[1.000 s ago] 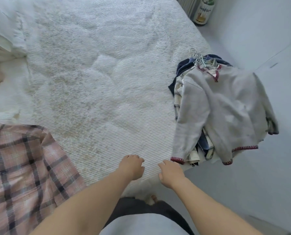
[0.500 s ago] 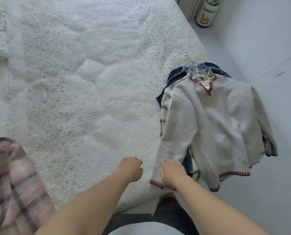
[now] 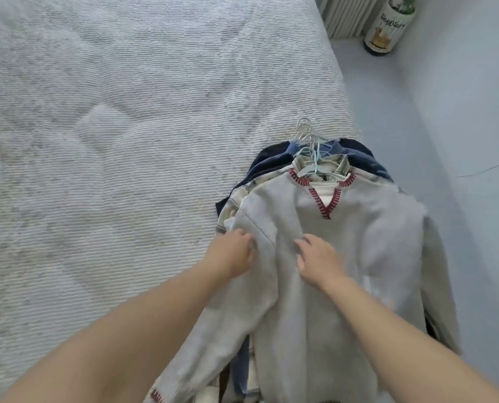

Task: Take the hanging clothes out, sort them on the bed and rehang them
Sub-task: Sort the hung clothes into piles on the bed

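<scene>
Both hands have moved up from the near edge of the bed [image 3: 126,141] onto the pile of clothes [image 3: 271,167] at its right edge, and the pink checked shirt that lay at the left is now out of the view. The left hand [image 3: 232,255] is now at the left shoulder of the grey sweater [image 3: 358,242], the top piece of the pile, its fingers curled on the cloth; whether they pinch it I cannot tell. The right hand [image 3: 318,261] lies on the chest of the sweater with the fingers a little apart, pressing and not gripping. The hangers [image 3: 307,141] are bunched at the far end of the pile. I judge that sorting now starts with this sweater, to lift it off the pile.
</scene>
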